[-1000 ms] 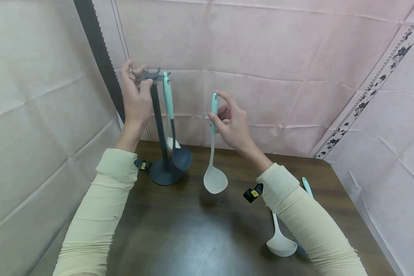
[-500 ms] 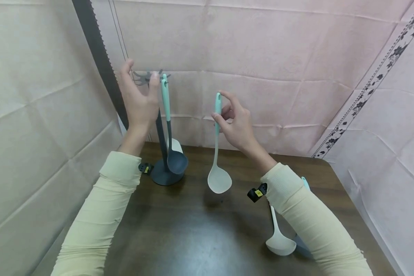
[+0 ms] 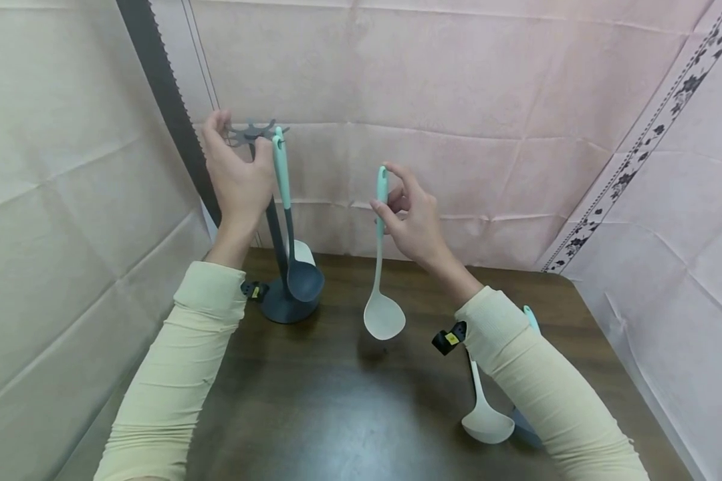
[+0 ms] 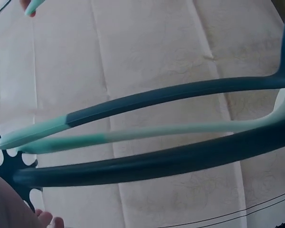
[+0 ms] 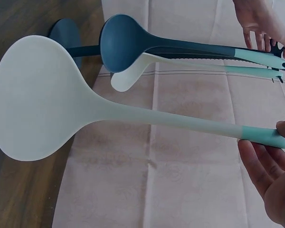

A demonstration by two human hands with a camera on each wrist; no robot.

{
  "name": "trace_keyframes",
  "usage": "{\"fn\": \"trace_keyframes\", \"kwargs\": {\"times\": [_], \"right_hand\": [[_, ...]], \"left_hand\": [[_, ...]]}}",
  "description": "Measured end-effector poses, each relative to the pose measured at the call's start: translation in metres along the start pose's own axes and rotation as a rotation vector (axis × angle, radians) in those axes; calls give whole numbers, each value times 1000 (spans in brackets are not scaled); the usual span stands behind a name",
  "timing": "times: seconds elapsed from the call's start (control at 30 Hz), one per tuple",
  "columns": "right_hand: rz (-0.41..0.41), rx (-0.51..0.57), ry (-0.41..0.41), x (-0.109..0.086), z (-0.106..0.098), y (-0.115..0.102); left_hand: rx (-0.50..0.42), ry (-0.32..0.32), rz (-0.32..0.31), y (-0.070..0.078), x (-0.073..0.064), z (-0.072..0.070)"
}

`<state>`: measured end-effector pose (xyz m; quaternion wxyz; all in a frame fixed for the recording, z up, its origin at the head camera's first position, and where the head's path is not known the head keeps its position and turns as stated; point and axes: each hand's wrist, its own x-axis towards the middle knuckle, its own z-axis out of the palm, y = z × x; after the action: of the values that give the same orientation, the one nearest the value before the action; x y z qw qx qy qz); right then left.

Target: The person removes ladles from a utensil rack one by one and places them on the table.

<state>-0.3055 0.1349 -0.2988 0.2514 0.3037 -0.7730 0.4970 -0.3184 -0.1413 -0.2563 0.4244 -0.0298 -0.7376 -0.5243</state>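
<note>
My right hand [image 3: 412, 217] pinches the mint handle of a white ladle [image 3: 384, 316] near its top; the ladle hangs bowl down above the table. My left hand [image 3: 241, 174] holds the hooked top of a dark utensil stand [image 3: 275, 227], its thumb on the near side and its fingers on the far left. On the stand hangs a dark ladle [image 3: 305, 280] with a mint handle. Behind it hangs a white utensil [image 5: 128, 78], its head partly hidden. The left wrist view shows the stand's hook ring [image 4: 12, 173] beside the palm.
Under the right forearm, another white ladle [image 3: 487, 424] lies on the brown table [image 3: 337, 401]. Beside it is a dark utensil [image 3: 525, 429], mostly covered by the sleeve, with a mint handle end [image 3: 531, 317] showing. Pink cloth [image 3: 457, 87] hangs behind the table.
My left hand spread off the stand's top and has closed round it again. The hanging dark ladle has swung slightly left with the stand. The right hand's ladle has shifted slightly right.
</note>
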Motion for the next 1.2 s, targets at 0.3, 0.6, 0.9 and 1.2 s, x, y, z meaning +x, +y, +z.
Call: {"fn": "trace_keyframes", "kwargs": {"times": [0.3, 0.6, 0.9, 1.2], "right_hand": [[10, 9, -10, -5, -3, -17], [39, -5, -18, -10, -4, -13], [48, 18, -4, -11, -5, 17], [66, 11, 6, -16, -7, 27]], "left_hand": [[-83, -53, -13, -4, 1, -2], [-191, -64, -11, -8, 3, 4], [-229, -20, 3, 2, -1, 7], [-205, -33, 10, -6, 0, 8]]}}
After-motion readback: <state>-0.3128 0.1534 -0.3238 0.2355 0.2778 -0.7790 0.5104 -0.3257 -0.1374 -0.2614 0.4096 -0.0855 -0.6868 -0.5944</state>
